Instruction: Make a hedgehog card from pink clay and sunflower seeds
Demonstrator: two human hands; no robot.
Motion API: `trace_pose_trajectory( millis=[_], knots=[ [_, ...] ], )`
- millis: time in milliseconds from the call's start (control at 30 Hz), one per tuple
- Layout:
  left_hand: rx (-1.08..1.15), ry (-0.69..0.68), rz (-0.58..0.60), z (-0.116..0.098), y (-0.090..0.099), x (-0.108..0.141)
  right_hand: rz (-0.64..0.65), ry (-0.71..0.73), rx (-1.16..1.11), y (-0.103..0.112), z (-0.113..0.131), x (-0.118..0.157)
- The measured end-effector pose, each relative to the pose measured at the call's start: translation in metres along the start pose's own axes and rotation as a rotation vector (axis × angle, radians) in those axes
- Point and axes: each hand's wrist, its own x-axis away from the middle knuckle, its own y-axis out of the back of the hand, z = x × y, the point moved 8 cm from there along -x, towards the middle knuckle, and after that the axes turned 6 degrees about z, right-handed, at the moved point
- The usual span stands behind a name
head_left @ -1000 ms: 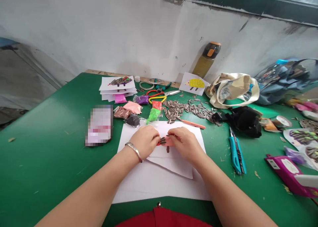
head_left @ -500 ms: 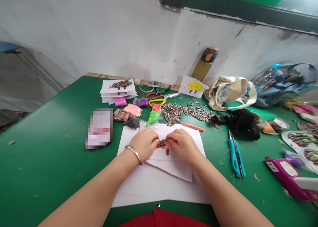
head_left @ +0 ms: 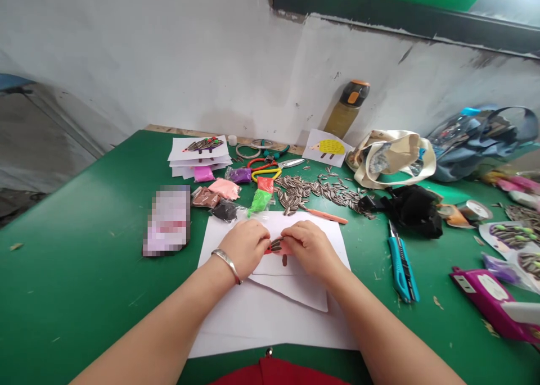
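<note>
Pink clay (head_left: 277, 250) with several striped sunflower seeds (head_left: 275, 243) pressed into it and a small brown clay leg (head_left: 284, 260) lies on a white card (head_left: 291, 286). My left hand (head_left: 247, 241), with a silver bracelet at the wrist, has its fingers pinched at the clay's left side, by a bit of red. From the right, the closed fingertips of my right hand (head_left: 311, 245) touch the clay and seeds, covering much of the piece. What either pinch holds is hidden. Larger white paper (head_left: 270, 329) lies beneath the card.
Bagged clay (head_left: 225, 188) and a seed pile (head_left: 293, 191) lie beyond my hands. Behind them are scissors (head_left: 270, 171) and a hedgehog picture (head_left: 327, 147). An orange-handled tool (head_left: 327, 215) and a blue utility knife (head_left: 403, 267) lie to the right, near a magenta device (head_left: 491, 300).
Both hands stay at the pink clay in nearly the same pose. The view has shifted very slightly; nothing else has visibly moved.
</note>
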Motion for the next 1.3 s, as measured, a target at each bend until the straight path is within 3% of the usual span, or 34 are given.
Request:
trace_pose_trajectory(
  millis=[500,700,900,1300],
  knots=[
    [0.0,0.014,0.001,0.001,-0.001,0.001,0.065,-0.012,0.045,-0.006,0.005,-0.001],
    [-0.014,0.026,-0.009,0.002,-0.002,0.001,0.055,0.014,0.05,-0.007,0.006,-0.001],
    [-0.021,0.008,-0.015,0.001,-0.002,0.001,-0.047,-0.067,0.121,0.007,-0.006,0.003],
    [-0.057,-0.059,0.012,-0.006,-0.008,0.003,-0.006,-0.043,0.182,-0.005,-0.006,0.001]
  ],
)
